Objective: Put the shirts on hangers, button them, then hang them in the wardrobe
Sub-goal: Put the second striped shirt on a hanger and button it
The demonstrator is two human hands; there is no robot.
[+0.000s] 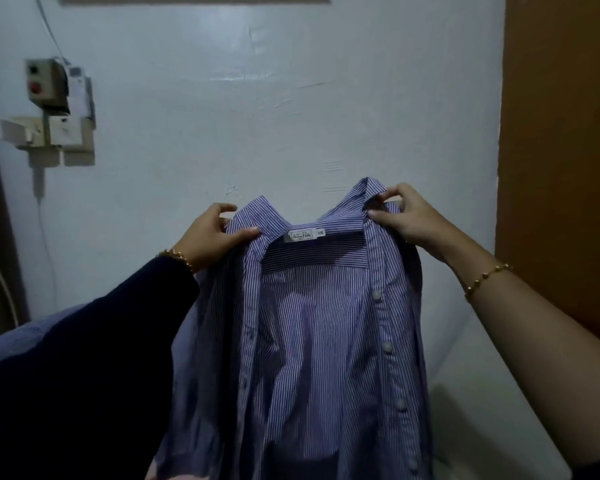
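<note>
Grey-white painted wall (291,98) fills most of the room ahead, scuffed and faintly glossy. At its far left a grey switch box (45,83) with a red button sits above pale fittings, and a white cable (0,265) runs down the wall below them. Low at the left edge lies a bluish cloth-covered shape (11,337), partly hidden behind a dark sleeve (84,358). From that sleeve, past a gold bead bracelet (177,256), the left hand (215,233) pinches the left side of the collar, thumb on the front of the cloth. The blue-and-white striped shirt (319,323) is held up in the air in front of the wall, its front open toward the camera, and a white neck label (303,234) shows inside the collar. A row of pale buttons (387,348) runs down its right-hand placket, all undone. The right hand (406,216) grips the other collar side between thumb and curled fingers, with a second gold bracelet (487,277) on the bare forearm. Below that arm lies a white surface (482,393), and the shirt's lower part hangs in front of its near edge. A brown wooden panel (561,133) stands along the right edge of the room.
</note>
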